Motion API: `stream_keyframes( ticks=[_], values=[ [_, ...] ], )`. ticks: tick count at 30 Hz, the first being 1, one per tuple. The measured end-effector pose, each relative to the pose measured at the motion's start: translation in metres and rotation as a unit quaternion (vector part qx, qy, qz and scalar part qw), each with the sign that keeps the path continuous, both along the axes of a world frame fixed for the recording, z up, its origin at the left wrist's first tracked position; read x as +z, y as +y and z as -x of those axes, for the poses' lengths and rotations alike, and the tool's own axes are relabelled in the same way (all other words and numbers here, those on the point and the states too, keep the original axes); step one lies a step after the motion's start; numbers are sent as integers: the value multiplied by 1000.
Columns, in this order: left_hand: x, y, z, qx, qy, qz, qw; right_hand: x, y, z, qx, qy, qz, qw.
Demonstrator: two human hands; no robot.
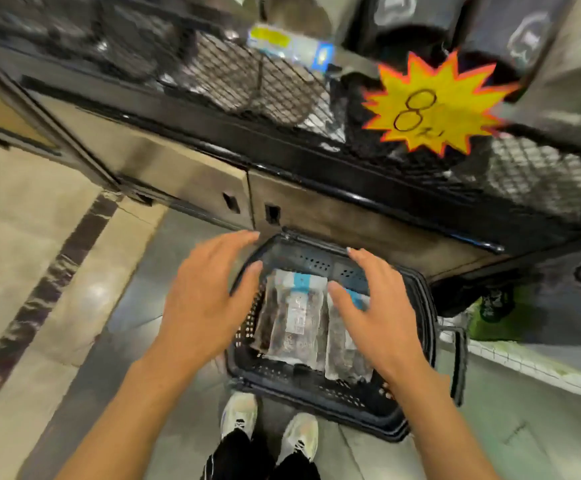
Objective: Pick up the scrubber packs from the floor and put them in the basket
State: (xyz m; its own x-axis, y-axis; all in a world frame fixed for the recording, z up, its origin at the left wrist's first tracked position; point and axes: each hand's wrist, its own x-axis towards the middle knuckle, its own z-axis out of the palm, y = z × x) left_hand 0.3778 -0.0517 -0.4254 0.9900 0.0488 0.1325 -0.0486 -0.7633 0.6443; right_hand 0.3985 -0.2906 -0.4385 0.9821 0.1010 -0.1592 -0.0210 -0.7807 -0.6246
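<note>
Both my hands hover spread and empty: left hand [201, 299], right hand [380, 311]. Below and between them, two scrubber packs [296, 320] lie flat in the basket [424, 327]. They look light, crinkly, slippery; I'd pinch an edge.

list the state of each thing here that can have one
left hand: open, fingers spread, holding nothing, above the basket's left rim
right hand: open, fingers spread, holding nothing, over the right pack
basket: upright on the floor, two packs inside
left pack: lying flat in the basket
right pack: lying flat in the basket, partly hidden by the right hand
</note>
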Motion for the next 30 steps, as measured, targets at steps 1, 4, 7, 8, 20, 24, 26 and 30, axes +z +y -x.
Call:
stream_keyframes(
  ticks=[1, 4, 7, 8, 20, 24, 26, 30],
  values=[
    [34, 17, 8, 40, -12, 15, 999, 34, 18, -1, 19, -10, -1, 1000],
    [130, 82, 34, 127, -26, 28, 991, 129, 83, -5, 97, -76, -5, 992],
    [216, 159, 70, 192, -54, -2, 980, 213, 165, -6, 196, -133, -8, 971],
    [242, 185, 86, 215, -65, -19, 974, 239, 193, -5, 228, -148, -8, 962],
    [354, 418, 270, 459, -19, -215, 862, 384, 492, 22, 443, -290, 9, 848],
    [349, 472, 290, 525, -22, -215, 823, 384, 575, 26, 490, -295, 10, 820],
    [343, 502, 292, 545, -8, -228, 807, 381, 615, 24, 510, -295, 8, 808],
    [334, 587, 285, 572, 13, -235, 785, 368, 716, 7, 538, -284, -15, 794]
  ],
)
